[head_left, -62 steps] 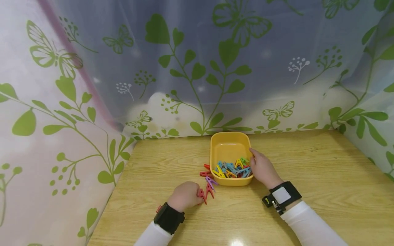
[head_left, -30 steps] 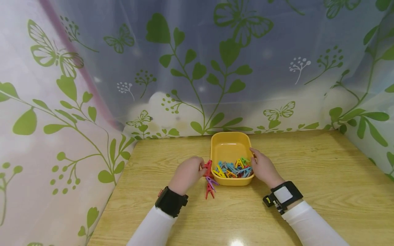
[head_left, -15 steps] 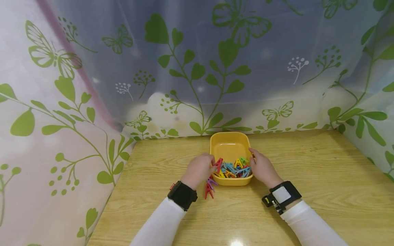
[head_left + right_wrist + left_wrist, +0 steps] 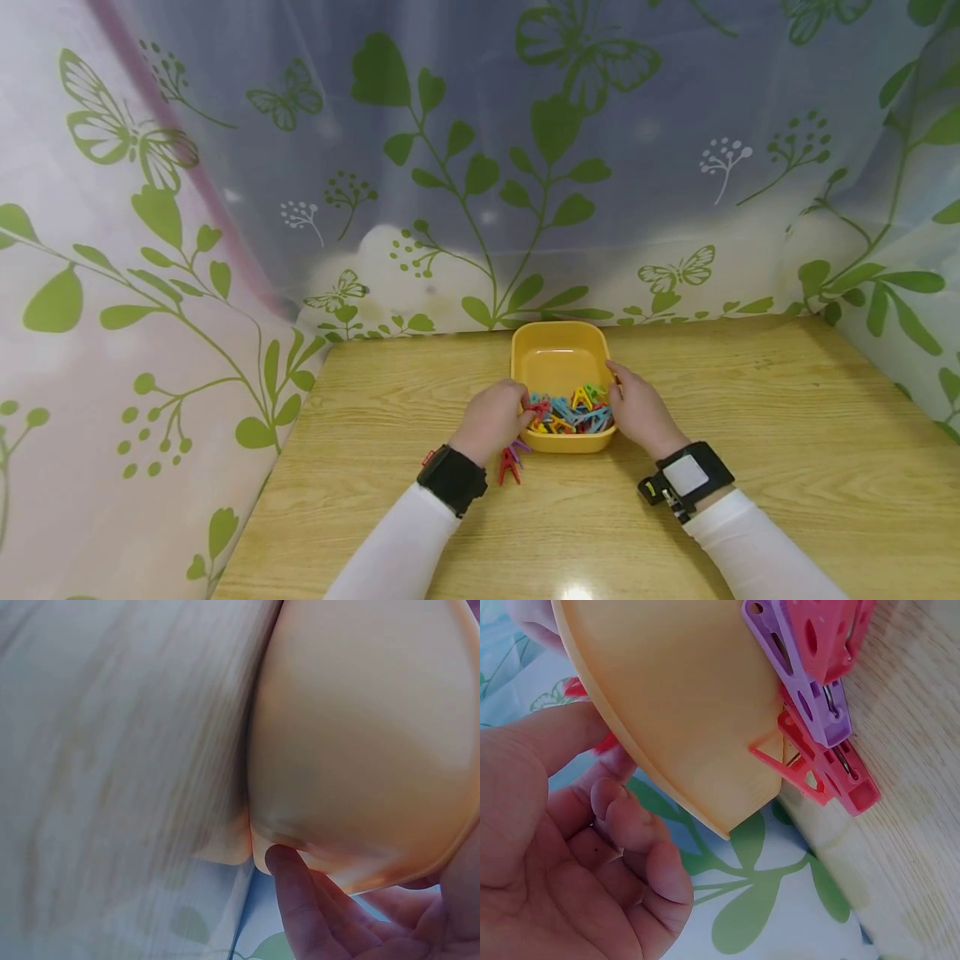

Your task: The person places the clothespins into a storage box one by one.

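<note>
A yellow plastic basin (image 4: 561,340) stands on the wooden table, with several coloured clothespins (image 4: 573,412) heaped at its near end. At its left rim, my left hand (image 4: 491,417) pinches a red clothespin (image 4: 537,408) just inside the basin. Thumb and index finger meet on that clothespin in the left wrist view, partly behind the rim. My right hand (image 4: 643,412) grips the basin's right side, fingers (image 4: 296,900) against the outer wall. Outside the left wall lie a purple clothespin (image 4: 799,675) and red clothespins (image 4: 832,761); my left hand partly hides them in the head view.
The wooden table (image 4: 390,383) backs onto a hanging curtain (image 4: 450,208) with green leaves and butterflies, close behind the basin. More patterned cloth (image 4: 135,358) borders the left side. Black straps with devices (image 4: 453,479) sit on both wrists.
My left hand let go of one red clothespin beside the others, picked up another by the basin wall and carried it right, over the rim and down inside. My right hand stayed on the basin.
</note>
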Demonstrator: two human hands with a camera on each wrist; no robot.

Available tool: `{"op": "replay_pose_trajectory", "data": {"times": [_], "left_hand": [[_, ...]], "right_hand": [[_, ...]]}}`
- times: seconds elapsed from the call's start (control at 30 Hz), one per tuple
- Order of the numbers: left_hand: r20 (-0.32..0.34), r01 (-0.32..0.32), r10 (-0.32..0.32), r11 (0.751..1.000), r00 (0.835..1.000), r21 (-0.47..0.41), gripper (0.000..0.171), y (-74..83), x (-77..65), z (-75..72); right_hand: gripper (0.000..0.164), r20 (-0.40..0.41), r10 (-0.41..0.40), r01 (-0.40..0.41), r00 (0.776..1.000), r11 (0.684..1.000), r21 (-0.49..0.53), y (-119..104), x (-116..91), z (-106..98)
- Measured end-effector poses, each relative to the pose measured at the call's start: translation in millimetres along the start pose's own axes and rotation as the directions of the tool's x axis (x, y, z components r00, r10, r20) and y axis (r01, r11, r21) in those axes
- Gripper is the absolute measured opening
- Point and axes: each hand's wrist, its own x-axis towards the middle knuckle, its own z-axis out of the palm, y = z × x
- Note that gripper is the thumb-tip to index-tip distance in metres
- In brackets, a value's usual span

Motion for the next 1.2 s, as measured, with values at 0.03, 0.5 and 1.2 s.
{"op": "replay_pose_trajectory", "data": {"times": [0.03,0.5,1.2], "left_hand": [[0.002,0.002,-0.001,1.0,1.0,-0.007,0.018,-0.3,-0.3,0.0],[-0.049,0.051,-0.056,0.994,0.997,-0.099,0.021,-18.4,-16.7,-8.2],[0.095,0.03,-0.034,0.998,0.995,0.052,0.039,-23.4,-62.2,13.0]], "right_hand": [[0.05,0.001,0.002,-0.002,1.0,1.0,0.0,0.0,0.0,-0.2],[0.05,0.002,0.007,-0.007,1.0,1.0,0.004,-1.1,-0.6,0.2],[0.05,-0.01,-0.013,0.013,1.0,1.0,0.007,-0.3,-0.4,-0.8]]}}
